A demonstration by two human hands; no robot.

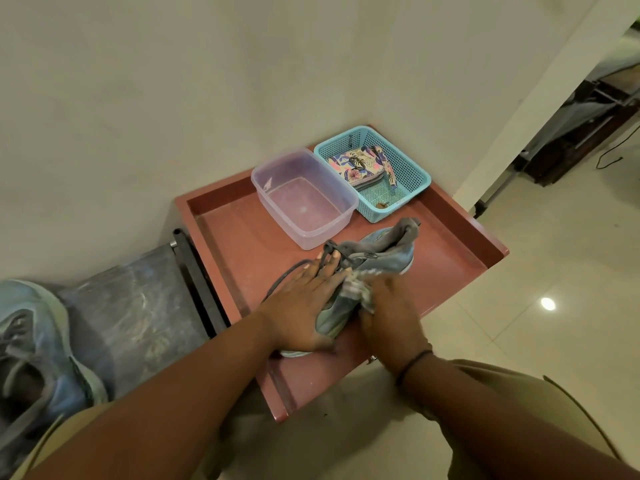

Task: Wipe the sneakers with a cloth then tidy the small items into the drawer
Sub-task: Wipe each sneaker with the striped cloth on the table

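- Head view, task things: sneaker [377, 258] of blue-grey fabric lies on its side on the reddish tray-top table [450, 251], heel toward the far right, toe toward the person, dark laces trailing off to the left.
- Left hand [304, 306] lies flat over the laced front of the sneaker, fingers straight and spread, pressing it down; the fingertips reach the lace knot.
- Right hand [391, 313] is curled round a bunched white cloth [360, 289] and holds it against the sneaker's side, just beside the left hand's fingers; a dark band sits on that wrist.
- Second sneaker [38, 351] of the same colour stands at the far left edge, on a grey surface beside the table and well apart from the hands.
- Head view, other things on the table: clear plastic container [304, 199] stands behind the sneaker, near the wall, open at the top.
- Turquoise mesh basket [408, 174] stands just right of the container, touching or nearly touching it, in the table's far corner.
- Inside the basket lies a floral-patterned pouch [356, 164] against its left wall, and a small brownish item, too small to tell what, rests on its floor near the front.
- Around the table: pale tiled floor [554, 323] to the right, with a bright light reflection on it; plain cream wall behind.
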